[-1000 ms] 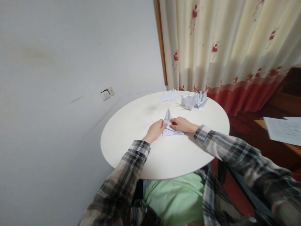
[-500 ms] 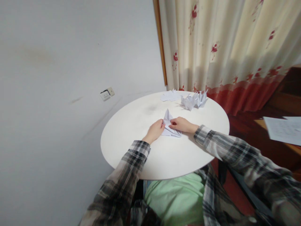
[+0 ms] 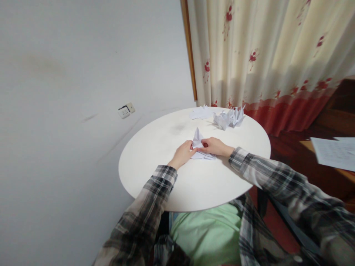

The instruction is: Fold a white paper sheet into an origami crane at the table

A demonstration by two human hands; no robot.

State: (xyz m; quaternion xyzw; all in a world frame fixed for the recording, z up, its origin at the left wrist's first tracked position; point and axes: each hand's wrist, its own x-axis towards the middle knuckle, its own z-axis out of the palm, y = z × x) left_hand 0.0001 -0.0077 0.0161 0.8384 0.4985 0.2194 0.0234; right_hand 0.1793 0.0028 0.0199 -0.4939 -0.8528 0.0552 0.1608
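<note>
A piece of white folded paper (image 3: 197, 137) rests on the white oval table (image 3: 149, 155), one pointed flap standing up at its far side. My left hand (image 3: 183, 153) grips its left edge, fingers curled and thumb pressing toward the middle. From the other side my right hand (image 3: 215, 146) pinches the paper's right part, its thumb meeting the left thumb across the fold. Part of the paper between the hands is hidden by the fingers. Its flat lower layers show below the thumbs.
Several folded paper cranes (image 3: 229, 119) stand near the table's back right. Beside them lies a small pile of flat white paper (image 3: 201, 112). A wall with a socket (image 3: 124, 112) is at left, a flowered curtain (image 3: 252, 59) behind. Written sheets (image 3: 332, 153) lie on a surface at right.
My left thumb has extended rightward over the fold, toward my right thumb. The paper's lower part has shifted slightly; both arms stay in place.
</note>
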